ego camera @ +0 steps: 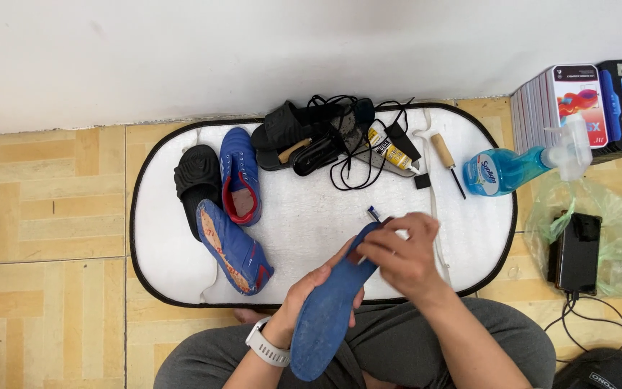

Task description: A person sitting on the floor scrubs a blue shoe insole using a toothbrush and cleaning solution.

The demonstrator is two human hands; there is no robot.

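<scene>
My left hand [309, 288] grips a worn blue insole [329, 317] from underneath, tilted up over my lap. My right hand [401, 252] presses a thin brush or pen with a blue tip [373, 213] against the insole's upper end. A white watch [266, 346] sits on my left wrist. Both hands hover over the near edge of a white oval mat [311, 223].
On the mat lie two blue shoes [239, 176] [235, 248], black sandals [197, 180] [293, 130], a glue tube [391, 153], a wooden-handled awl [446, 162] and black cords. A blue spray bottle [512, 167], boxes [584, 104], a plastic bag and a black device [577, 252] sit right.
</scene>
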